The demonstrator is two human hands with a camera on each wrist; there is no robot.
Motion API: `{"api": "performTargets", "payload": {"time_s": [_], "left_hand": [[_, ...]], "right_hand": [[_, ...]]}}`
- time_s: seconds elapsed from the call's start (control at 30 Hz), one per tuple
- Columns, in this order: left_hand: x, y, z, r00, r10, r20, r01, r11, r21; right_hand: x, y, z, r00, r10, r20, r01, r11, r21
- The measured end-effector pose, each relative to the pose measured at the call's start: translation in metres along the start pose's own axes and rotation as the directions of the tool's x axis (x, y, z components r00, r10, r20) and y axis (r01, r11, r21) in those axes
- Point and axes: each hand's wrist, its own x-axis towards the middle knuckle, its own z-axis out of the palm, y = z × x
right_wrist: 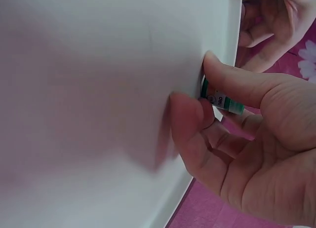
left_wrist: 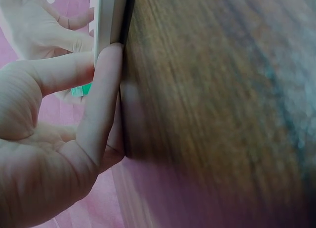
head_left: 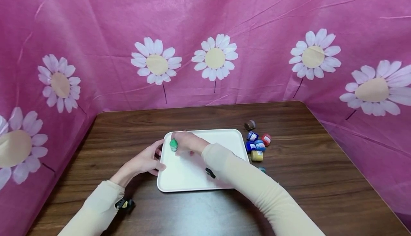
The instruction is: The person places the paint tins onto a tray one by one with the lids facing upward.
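A white tray (head_left: 189,177) lies on the wooden table. My left hand (head_left: 146,161) grips its left edge, thumb over the rim and the other fingers along the outer side. Near the tray's back left corner, my right hand (head_left: 190,143) holds a small green paint jar (head_left: 173,144) against the tray. In the right wrist view the labelled side of the green jar (right_wrist: 219,99) shows between thumb and curled fingers. From the left wrist only a bit of the jar's green (left_wrist: 81,90) is visible behind the left fingers.
Right of the tray several small paint jars lie close together: brown (head_left: 249,124), red (head_left: 266,139), yellow (head_left: 257,155) and blue ones (head_left: 252,136). A teal jar (head_left: 262,169) is partly hidden by the right sleeve. Pink cloth (head_left: 257,11) with daisies surrounds the table (head_left: 327,179).
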Motion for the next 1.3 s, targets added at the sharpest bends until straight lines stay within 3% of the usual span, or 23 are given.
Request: {"api": "performTargets", "payload": {"time_s": [0.17,0.4,0.53,0.7,0.97,1.13,1.3], "left_hand": [[-0.001,0.000,-0.001,1.000,-0.004,0.004,0.004,1.000,0.001],[0.000,-0.001,-0.001,1.000,-0.002,0.019,0.002,1.000,0.014],[-0.001,0.000,0.000,1.000,0.001,0.020,-0.001,1.000,0.014],[-0.002,0.001,0.002,1.000,0.006,0.008,-0.006,1.000,0.013],[-0.001,0.003,0.002,1.000,0.003,0.008,-0.003,1.000,0.023],[0.000,0.000,0.001,1.000,0.008,0.004,-0.008,1.000,0.013],[-0.001,-0.001,0.003,1.000,0.006,0.004,-0.006,1.000,0.002]], "right_hand": [[-0.002,0.001,0.000,1.000,0.006,0.007,-0.006,1.000,0.009],[-0.001,0.016,-0.002,0.997,-0.030,0.066,0.014,0.970,0.242],[0.000,0.021,-0.001,0.996,-0.043,0.079,0.019,0.959,0.284],[-0.001,0.023,0.000,0.995,-0.070,0.072,0.047,0.957,0.285],[-0.016,0.034,-0.005,0.982,-0.188,0.016,0.177,0.949,0.261],[-0.027,0.049,-0.025,0.962,-0.272,-0.029,0.273,0.945,0.178],[-0.042,0.080,-0.055,0.943,-0.320,-0.092,0.329,0.936,0.124]]}}
